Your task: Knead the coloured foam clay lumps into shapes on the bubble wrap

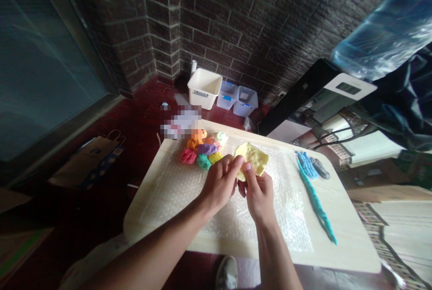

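A flattened sheet of yellow clay (254,157) is held above the bubble wrap (189,191) on the pale wooden table (351,245). My left hand (219,182) pinches its near left edge, fingers closed. My right hand (258,193) grips its lower edge with thumb and fingers closed. Just left of the hands lies a cluster of several coloured clay lumps (202,148): pink, orange, purple, green, yellow.
A long teal clay rope (317,204) and a blue and grey clay piece (312,166) lie on the table's right. On the floor behind stand a white bin (204,88), two clear boxes (238,98) and a paper bag (97,150).
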### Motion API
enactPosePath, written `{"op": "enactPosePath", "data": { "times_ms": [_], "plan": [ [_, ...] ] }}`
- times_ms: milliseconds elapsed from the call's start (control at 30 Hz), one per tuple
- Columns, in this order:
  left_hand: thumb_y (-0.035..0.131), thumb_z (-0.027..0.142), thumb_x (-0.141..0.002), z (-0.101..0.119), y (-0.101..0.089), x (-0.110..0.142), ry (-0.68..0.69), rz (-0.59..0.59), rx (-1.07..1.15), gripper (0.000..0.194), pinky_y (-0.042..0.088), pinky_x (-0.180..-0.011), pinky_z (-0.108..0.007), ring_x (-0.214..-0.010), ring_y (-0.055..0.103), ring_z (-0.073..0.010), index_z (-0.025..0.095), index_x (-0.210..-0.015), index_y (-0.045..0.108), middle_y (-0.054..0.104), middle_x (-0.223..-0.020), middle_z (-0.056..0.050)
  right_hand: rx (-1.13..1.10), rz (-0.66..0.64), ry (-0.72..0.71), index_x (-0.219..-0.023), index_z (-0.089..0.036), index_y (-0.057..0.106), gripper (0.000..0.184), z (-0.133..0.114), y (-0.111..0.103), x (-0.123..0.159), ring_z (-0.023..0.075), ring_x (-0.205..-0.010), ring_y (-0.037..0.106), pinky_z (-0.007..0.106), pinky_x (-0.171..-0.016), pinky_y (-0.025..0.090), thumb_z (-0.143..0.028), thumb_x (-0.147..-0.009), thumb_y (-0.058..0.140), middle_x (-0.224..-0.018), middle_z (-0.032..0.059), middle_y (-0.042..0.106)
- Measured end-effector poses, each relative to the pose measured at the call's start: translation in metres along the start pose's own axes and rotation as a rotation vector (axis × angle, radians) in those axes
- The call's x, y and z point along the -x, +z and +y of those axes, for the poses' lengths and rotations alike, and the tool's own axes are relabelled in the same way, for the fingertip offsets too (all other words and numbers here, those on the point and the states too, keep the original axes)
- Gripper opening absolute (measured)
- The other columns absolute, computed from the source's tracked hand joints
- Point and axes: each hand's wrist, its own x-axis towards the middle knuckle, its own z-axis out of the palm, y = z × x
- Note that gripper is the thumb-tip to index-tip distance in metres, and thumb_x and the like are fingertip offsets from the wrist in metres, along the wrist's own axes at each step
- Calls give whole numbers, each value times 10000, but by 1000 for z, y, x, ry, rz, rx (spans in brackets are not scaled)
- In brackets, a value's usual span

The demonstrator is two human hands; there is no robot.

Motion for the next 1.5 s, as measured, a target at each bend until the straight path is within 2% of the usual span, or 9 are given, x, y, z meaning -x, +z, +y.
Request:
{"op": "enactPosePath", "data": {
  "times_ms": [100, 233, 400, 700, 867, 967, 1100, 1267, 1500],
  "plan": [
    [470, 633, -1045, 1, 0, -1, 23, -46, -20, 532, 338, -403, -201, -364, 410, -86, 216, -716, 504, 427, -447, 72, -63, 16, 1, -729, -178, 626, 490, 5, -6, -1, 70, -424, 423, 208, -391, 285, -598, -968, 711, -544, -41, 501],
    [465, 597, -1056, -2, -1, -3, 68, 51, -78, 507, 335, -431, -214, -409, 432, -91, 215, -727, 509, 449, -503, 62, -146, -49, -9, -753, -180, 638, 521, 10, -13, -2, 87, -458, 448, 225, -409, 323, -631, -1012, 622, -581, -19, 544],
    [477, 602, -1048, -1, -3, -3, 88, 104, -107, 502, 339, -455, -215, -457, 445, -96, 215, -728, 489, 446, -544, 55, -74, -44, -52, -668, -197, 554, 493, 10, -12, -1, 74, -440, 389, 229, -427, 270, -523, -1016, 682, -509, -60, 464],
    [596, 654, -953, 7, -2, -5, -220, -97, 259, 507, 226, -405, -201, -417, 393, -82, 192, -750, 557, 501, -548, 37, -235, -79, 26, -635, -201, 542, 507, 3, -13, -2, 83, -459, 404, 236, -457, 293, -526, -973, 736, -521, -62, 443],
    [574, 586, -991, 3, -3, -5, 9, -32, 93, 502, 320, -474, -217, -490, 433, -94, 196, -681, 511, 490, -568, 32, -221, -159, 35, -701, -189, 619, 540, 4, -13, -1, 93, -463, 393, 239, -424, 262, -655, -970, 662, -564, -37, 491],
    [543, 542, -1026, 4, -5, -3, 160, 4, -103, 474, 367, -543, -235, -579, 494, -117, 189, -709, 537, 539, -634, 11, -82, -173, 46, -637, -188, 583, 552, 5, -14, 0, 90, -461, 385, 247, -435, 254, -611, -977, 688, -520, -48, 445],
    [506, 564, -1043, 7, -6, 0, 123, 8, -90, 507, 363, -547, -239, -590, 494, -122, 193, -697, 524, 521, -628, 20, -25, -208, 59, -542, -191, 508, 614, 2, -13, 1, 76, -455, 355, 264, -465, 228, -571, -979, 710, -479, -52, 406],
    [527, 612, -1017, 4, -4, -2, 41, -8, -17, 519, 365, -508, -231, -553, 501, -119, 199, -703, 531, 533, -628, 22, -97, -260, 87, -607, -192, 519, 548, 1, -14, 2, 68, -461, 341, 252, -474, 237, -541, -968, 738, -506, -67, 407],
    [493, 535, -1066, 3, -6, -3, 193, 68, -117, 524, 335, -542, -254, -544, 465, -109, 197, -664, 488, 505, -568, 33, 47, -261, 24, -715, -193, 583, 453, -1, -17, 2, 75, -450, 368, 237, -444, 246, -537, -960, 747, -506, -61, 481]
  ]
}}
